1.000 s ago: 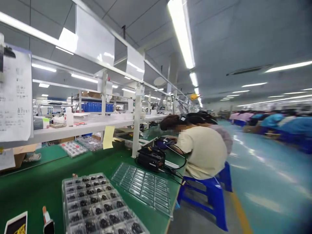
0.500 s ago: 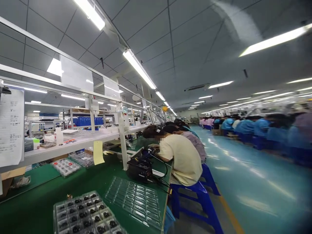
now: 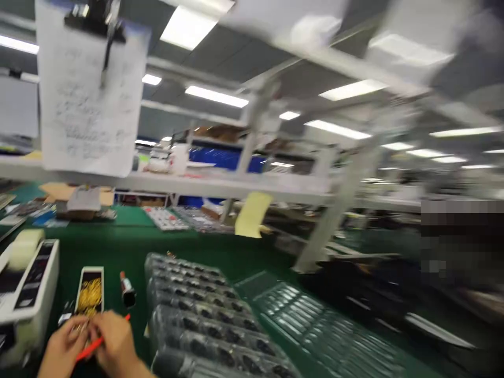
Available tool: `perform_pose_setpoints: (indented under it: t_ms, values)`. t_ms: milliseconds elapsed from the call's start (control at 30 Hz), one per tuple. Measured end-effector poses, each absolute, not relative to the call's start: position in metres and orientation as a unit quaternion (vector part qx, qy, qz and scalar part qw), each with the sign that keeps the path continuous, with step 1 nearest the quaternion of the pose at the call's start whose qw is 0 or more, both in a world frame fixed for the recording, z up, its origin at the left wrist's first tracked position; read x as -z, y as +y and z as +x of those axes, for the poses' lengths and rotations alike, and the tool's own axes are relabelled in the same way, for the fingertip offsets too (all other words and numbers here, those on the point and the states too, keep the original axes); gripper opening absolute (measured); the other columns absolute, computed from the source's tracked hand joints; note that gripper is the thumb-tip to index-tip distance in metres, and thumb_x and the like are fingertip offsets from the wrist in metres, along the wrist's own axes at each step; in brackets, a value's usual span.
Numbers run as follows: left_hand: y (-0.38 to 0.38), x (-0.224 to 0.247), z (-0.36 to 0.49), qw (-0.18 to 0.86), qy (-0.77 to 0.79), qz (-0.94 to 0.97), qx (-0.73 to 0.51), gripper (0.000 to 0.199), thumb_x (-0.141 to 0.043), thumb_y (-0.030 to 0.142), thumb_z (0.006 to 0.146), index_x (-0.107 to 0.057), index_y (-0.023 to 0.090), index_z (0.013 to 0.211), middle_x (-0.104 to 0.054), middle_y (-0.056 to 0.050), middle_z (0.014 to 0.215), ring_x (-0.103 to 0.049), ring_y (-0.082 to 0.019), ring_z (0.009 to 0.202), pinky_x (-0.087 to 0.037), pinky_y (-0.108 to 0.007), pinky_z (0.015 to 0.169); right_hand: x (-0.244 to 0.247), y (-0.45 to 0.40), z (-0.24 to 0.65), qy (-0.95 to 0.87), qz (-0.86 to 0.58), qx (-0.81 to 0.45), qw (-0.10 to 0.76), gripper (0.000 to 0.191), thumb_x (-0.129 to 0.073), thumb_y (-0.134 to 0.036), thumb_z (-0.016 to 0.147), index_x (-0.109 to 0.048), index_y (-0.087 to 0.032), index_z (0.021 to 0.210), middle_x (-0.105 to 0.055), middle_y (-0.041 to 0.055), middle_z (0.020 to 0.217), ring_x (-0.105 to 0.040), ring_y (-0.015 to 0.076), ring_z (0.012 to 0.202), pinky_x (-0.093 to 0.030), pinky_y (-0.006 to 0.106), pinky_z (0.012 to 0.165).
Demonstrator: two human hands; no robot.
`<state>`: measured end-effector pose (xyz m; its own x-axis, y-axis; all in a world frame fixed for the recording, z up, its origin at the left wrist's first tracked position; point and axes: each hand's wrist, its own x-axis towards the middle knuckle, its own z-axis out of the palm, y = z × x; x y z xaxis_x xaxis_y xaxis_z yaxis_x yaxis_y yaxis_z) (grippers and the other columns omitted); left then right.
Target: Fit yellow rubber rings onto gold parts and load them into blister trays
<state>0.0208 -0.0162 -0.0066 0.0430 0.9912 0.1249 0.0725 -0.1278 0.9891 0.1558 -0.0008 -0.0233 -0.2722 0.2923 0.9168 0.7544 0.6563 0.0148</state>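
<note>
My left hand (image 3: 65,346) is at the lower left, its fingers closed in a pinch on something small that I cannot make out. Against it is my right hand (image 3: 114,338), closed on a slim red stick-like tool (image 3: 93,347) that slants between both hands. Just beyond the fingertips stands a narrow white box (image 3: 101,281) of small gold-coloured parts (image 3: 90,295). A small tube-shaped item with a dark end (image 3: 127,291) lies on the green mat to the right of the box. Motion blur hides finer detail at the fingers.
A tape dispenser (image 3: 43,294) stands at the left. To the right are stacked clear trays with dark parts (image 3: 205,315) and a clear ribbed tray (image 3: 315,320). A shelf (image 3: 197,185) crosses above the bench, with a clipboard sheet (image 3: 90,105) and a yellow note (image 3: 252,215).
The view has swung left and down from the aisle and a seated co-worker to the bench. Both my hands, the red tool and the tape dispenser have come into view.
</note>
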Motion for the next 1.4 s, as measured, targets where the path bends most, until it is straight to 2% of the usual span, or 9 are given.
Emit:
perform_pose_setpoints:
  t_ms: [67, 133, 200, 367, 533, 767, 1033, 1400]
  values:
    - [-0.01, 0.012, 0.018, 0.548, 0.44, 0.529, -0.475, 0.039, -0.072, 0.05, 0.065, -0.063, 0.018, 0.087, -0.071, -0.004, 0.069, -0.068, -0.024, 0.067, -0.055, -0.037, 0.067, 0.032, 0.001, 0.151, -0.766, -0.344, 0.17, 0.515, 0.026, -0.038, -0.019, 0.094, -0.059, -0.015, 0.08, -0.064, 0.0045, 0.065, -0.061, 0.0141, 0.058, -0.049, 0.025, 0.051]
    - [-0.005, 0.015, 0.015, 0.574, 0.431, 0.51, -0.475, 0.044, -0.074, 0.048, 0.062, -0.063, 0.014, 0.088, -0.071, -0.005, 0.069, -0.068, -0.022, 0.067, -0.054, -0.033, 0.067, 0.036, 0.002, 0.151, -0.774, -0.34, 0.117, 0.521, 0.018, -0.043, -0.014, 0.091, -0.059, -0.015, 0.084, -0.068, 0.0067, 0.072, -0.064, 0.0158, 0.064, -0.052, 0.027, 0.057]
    - [-0.003, 0.015, 0.015, 0.579, 0.432, 0.501, -0.477, 0.044, -0.074, 0.045, 0.063, -0.062, 0.012, 0.091, -0.07, -0.005, 0.068, -0.067, -0.019, 0.066, -0.053, -0.03, 0.066, 0.038, 0.003, 0.153, -0.777, -0.338, 0.083, 0.524, 0.012, -0.047, -0.012, 0.089, -0.059, -0.016, 0.089, -0.07, 0.008, 0.078, -0.065, 0.0173, 0.069, -0.053, 0.03, 0.061]
    - [-0.008, 0.015, 0.018, 0.596, 0.428, 0.488, -0.472, 0.048, -0.072, 0.037, 0.068, -0.061, 0.01, 0.105, -0.069, -0.003, 0.066, -0.065, -0.015, 0.062, -0.051, -0.026, 0.064, 0.036, -0.001, 0.157, -0.776, -0.335, 0.048, 0.532, 0.014, -0.051, -0.008, 0.086, -0.056, -0.018, 0.093, -0.07, 0.0079, 0.081, -0.065, 0.0178, 0.073, -0.054, 0.031, 0.065]
    - [-0.011, 0.014, 0.018, 0.603, 0.428, 0.487, -0.464, 0.046, -0.072, 0.036, 0.07, -0.064, 0.009, 0.106, -0.073, -0.008, 0.081, -0.068, -0.019, 0.074, -0.055, -0.029, 0.071, 0.029, -0.003, 0.158, -0.776, -0.341, 0.069, 0.526, 0.014, -0.052, -0.006, 0.084, -0.055, -0.018, 0.09, -0.069, 0.0065, 0.076, -0.064, 0.0156, 0.068, -0.053, 0.028, 0.062]
    - [-0.016, 0.008, 0.02, 0.601, 0.417, 0.497, -0.467, 0.036, -0.067, 0.03, 0.075, -0.065, 0.009, 0.105, -0.075, -0.009, 0.085, -0.071, -0.019, 0.075, -0.058, -0.027, 0.071, 0.024, -0.008, 0.165, -0.795, -0.327, 0.144, 0.49, 0.013, -0.055, -0.007, 0.083, -0.056, -0.016, 0.092, -0.073, 0.0108, 0.083, -0.065, 0.0157, 0.065, -0.049, 0.027, 0.058]
    - [-0.019, 0.005, 0.021, 0.593, 0.416, 0.503, -0.472, 0.03, -0.063, 0.025, 0.077, -0.064, 0.01, 0.103, -0.074, -0.006, 0.081, -0.071, -0.018, 0.076, -0.059, -0.026, 0.073, 0.024, -0.01, 0.164, -0.78, -0.337, 0.148, 0.507, 0.014, -0.058, -0.008, 0.083, -0.057, -0.016, 0.094, -0.074, 0.0098, 0.081, -0.064, 0.0148, 0.061, -0.048, 0.025, 0.055]
    - [-0.021, 0.0, 0.022, 0.58, 0.418, 0.516, -0.472, 0.024, -0.062, 0.02, 0.075, -0.064, 0.012, 0.098, -0.069, 0.0, 0.065, -0.068, -0.012, 0.063, -0.056, -0.02, 0.063, 0.021, -0.011, 0.162, -0.77, -0.336, 0.131, 0.526, 0.014, -0.06, -0.004, 0.08, -0.059, -0.014, 0.089, -0.073, 0.0103, 0.076, -0.066, 0.0166, 0.062, -0.049, 0.026, 0.054]
